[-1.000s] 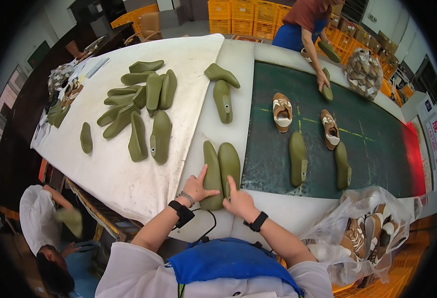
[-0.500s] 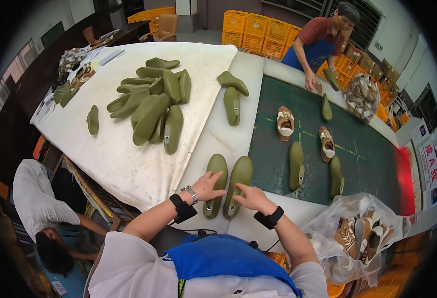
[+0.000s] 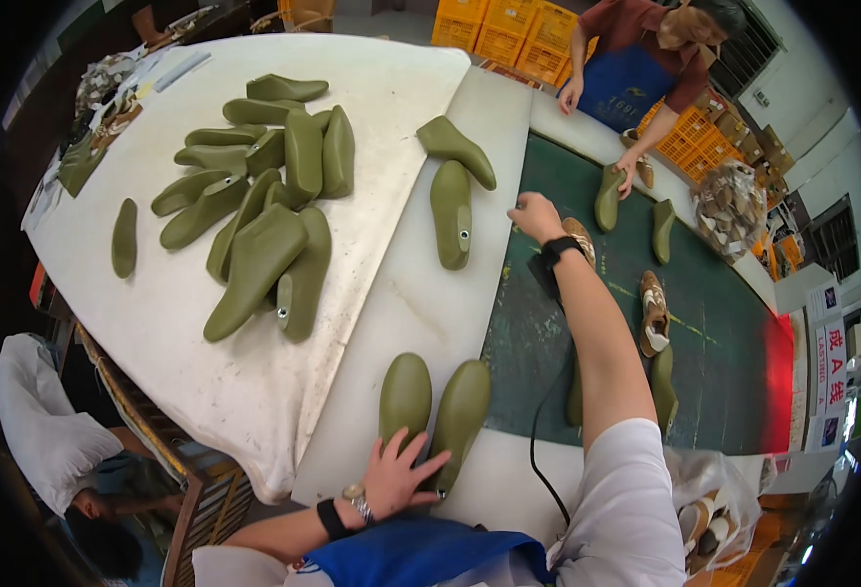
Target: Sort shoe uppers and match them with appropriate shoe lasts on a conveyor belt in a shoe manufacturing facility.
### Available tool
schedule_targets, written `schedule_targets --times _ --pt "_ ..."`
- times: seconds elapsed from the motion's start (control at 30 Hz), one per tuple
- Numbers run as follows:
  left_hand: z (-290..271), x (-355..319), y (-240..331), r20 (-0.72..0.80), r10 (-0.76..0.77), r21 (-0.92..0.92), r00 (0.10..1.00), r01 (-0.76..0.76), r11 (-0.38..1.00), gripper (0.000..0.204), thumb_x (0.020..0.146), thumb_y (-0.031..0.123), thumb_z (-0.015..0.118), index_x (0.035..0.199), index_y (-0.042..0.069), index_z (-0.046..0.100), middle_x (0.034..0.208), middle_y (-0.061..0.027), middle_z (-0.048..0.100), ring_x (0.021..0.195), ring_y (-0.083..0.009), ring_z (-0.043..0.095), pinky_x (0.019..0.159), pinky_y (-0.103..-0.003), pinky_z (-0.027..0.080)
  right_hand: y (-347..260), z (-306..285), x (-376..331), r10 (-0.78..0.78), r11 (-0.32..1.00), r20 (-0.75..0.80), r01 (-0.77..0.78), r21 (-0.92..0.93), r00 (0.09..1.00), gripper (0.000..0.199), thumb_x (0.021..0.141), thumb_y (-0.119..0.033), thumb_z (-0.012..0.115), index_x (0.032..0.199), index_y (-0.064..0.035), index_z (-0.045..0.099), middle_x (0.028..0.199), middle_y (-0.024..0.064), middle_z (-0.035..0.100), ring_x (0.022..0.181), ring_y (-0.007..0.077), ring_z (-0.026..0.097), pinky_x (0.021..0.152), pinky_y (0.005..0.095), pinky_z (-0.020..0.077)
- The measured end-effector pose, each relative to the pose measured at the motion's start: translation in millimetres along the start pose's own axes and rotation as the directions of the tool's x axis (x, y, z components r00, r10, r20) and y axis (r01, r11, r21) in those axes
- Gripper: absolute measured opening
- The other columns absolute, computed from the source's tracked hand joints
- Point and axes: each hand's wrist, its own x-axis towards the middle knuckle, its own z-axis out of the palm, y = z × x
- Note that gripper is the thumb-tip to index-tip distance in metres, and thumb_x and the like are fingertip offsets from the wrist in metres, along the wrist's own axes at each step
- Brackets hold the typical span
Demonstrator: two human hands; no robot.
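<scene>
My left hand has its fingers spread over the near ends of two green shoe lasts, the left last and the right last, side by side on the white tabletop. My right arm reaches far out over the green conveyor belt. Beside a brown-and-white sneaker, my right hand hangs with loosely bent fingers, and nothing shows in it. The forearm partly hides that sneaker and a green last on the belt. Another sneaker lies to the right, against a last.
Many loose lasts lie heaped on the white cloth at left. Across the belt, a co-worker's hand grips a last. Bagged shoes stand at lower right. Another person bends at lower left.
My right hand has left the right-hand last and swung forward over the belt. My left hand stays by the pair, its fingers spread wider. The co-worker has moved a last onto the belt.
</scene>
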Motion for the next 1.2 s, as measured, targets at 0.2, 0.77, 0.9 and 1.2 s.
schedule_targets --times 0.2,0.77,0.9,1.2 --pt "2.2 8.0 -12.8 0.149 0.033 -0.085 0.988 -0.02 0.996 0.07 0.067 0.057 0.065 0.131 0.041 0.042 0.137 -0.0058 0.036 0.123 -0.0363 0.031 0.089 -0.065 0.032 2.5 82.1 115.2 -0.034 0.987 -0.167 0.059 0.147 0.985 0.055 0.074 -0.028 0.065 0.117 0.0024 0.05 0.103 0.0261 0.06 0.099 0.0396 0.057 0.085 0.0437 0.0451" --pt "6.0 7.5 -10.5 -0.073 0.117 -0.058 0.99 -0.121 0.991 0.077 0.059 0.051 0.073 0.128 0.029 0.047 0.128 -0.0085 0.043 0.12 -0.0378 0.035 0.089 -0.059 0.035 53.1 -181.5 -189.7 0.185 0.777 0.02 -0.159 0.609 0.983 0.033 0.085 -0.029 0.063 0.099 0.0003 0.064 0.085 0.0013 0.063 0.069 0.0083 0.059 0.056 0.0243 0.0479" --pt "19.5 12.3 -15.5 -0.171 0.138 -0.054 0.976 -0.149 0.987 0.077 0.062 0.051 0.072 0.128 0.022 0.048 0.124 -0.01 0.047 0.12 -0.0388 0.034 0.092 -0.056 0.034 55.3 -213.6 -289.4 0.139 0.861 0.113 -0.176 0.477 0.984 0.031 0.083 -0.026 0.063 0.099 0.0006 0.063 0.083 0.0029 0.063 0.073 0.0092 0.058 0.06 0.0239 0.0473" --pt "17.3 11.0 2.9 -0.164 0.156 0.014 0.974 -0.156 0.988 0.079 0.066 0.054 0.07 0.13 0.014 0.047 0.118 -0.0145 0.053 0.118 -0.0415 0.038 0.098 -0.051 0.032 67.0 -89.6 -365.6 -0.068 0.901 0.558 -0.19 0.39 0.827 0.028 0.082 -0.025 0.064 0.103 -0.007 0.063 0.09 0.001 0.061 0.077 0.0095 0.055 0.065 0.0259 0.0484"
